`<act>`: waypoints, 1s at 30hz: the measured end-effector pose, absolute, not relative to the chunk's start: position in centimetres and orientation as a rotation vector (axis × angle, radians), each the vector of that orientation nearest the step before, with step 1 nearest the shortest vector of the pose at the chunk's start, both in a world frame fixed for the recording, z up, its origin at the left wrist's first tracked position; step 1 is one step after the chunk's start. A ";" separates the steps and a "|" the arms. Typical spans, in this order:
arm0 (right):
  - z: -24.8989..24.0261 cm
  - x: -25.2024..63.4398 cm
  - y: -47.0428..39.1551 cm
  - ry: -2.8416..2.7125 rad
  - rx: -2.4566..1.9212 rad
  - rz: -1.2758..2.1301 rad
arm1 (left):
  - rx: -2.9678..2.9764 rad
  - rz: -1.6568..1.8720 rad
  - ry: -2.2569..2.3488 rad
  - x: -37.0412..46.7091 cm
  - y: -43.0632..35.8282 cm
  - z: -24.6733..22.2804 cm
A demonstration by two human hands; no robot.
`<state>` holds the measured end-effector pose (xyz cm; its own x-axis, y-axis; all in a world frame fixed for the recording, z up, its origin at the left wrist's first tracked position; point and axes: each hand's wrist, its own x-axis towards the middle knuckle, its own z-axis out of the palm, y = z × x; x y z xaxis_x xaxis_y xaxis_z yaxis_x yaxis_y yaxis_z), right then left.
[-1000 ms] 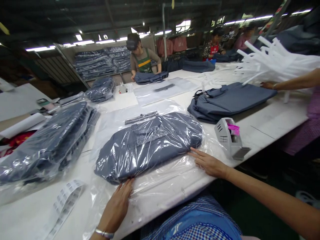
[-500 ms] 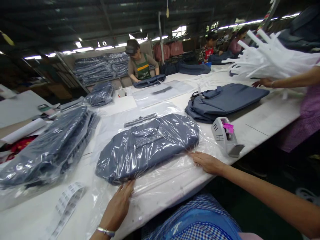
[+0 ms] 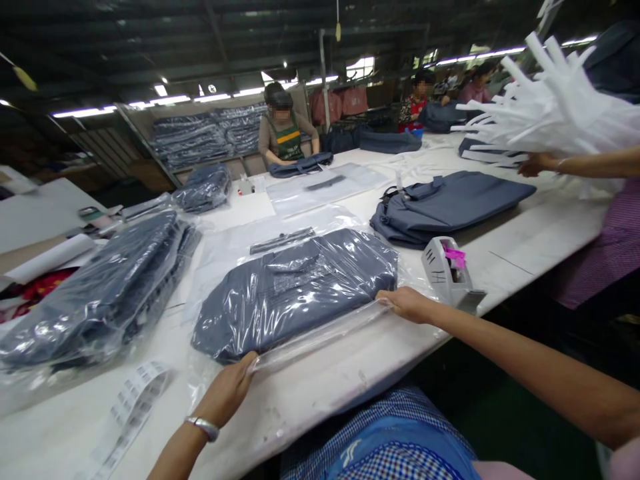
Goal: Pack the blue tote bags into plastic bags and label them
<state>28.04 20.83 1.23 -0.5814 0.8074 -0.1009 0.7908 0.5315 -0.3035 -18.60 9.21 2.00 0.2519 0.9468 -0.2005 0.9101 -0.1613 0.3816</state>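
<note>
A dark blue-grey fabric bag [image 3: 300, 293] lies flat on the white table inside a clear plastic bag [image 3: 320, 337]. My left hand [image 3: 227, 390] is closed on the near left edge of the plastic, beside the fabric bag's lower left corner. Near its lower right corner, my right hand [image 3: 407, 305] pinches the same near edge. Between my hands the plastic is drawn up in a folded strip along the fabric bag's front side. A white tape dispenser [image 3: 445, 267] with a pink piece on it stands just beyond my right hand.
Plastic-wrapped bags [image 3: 100, 293] lie at the left, behind a curled strip of labels [image 3: 133, 407]. An unwrapped bag [image 3: 450, 203] rests at the right. A co-worker's hand [image 3: 537, 163] holds white strips [image 3: 555, 110]. Another person [image 3: 287, 127] handles a bag across the table [image 3: 310, 413].
Both hands have closed on the plastic's near edge and folded it up toward the fabric bag. The co-worker's white strips at the right are raised slightly and shifted right.
</note>
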 end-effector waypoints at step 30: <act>-1.0 28.0 13.9 -2.372 -0.851 0.145 | 2.917 0.467 1.226 -6.7 17.9 3.1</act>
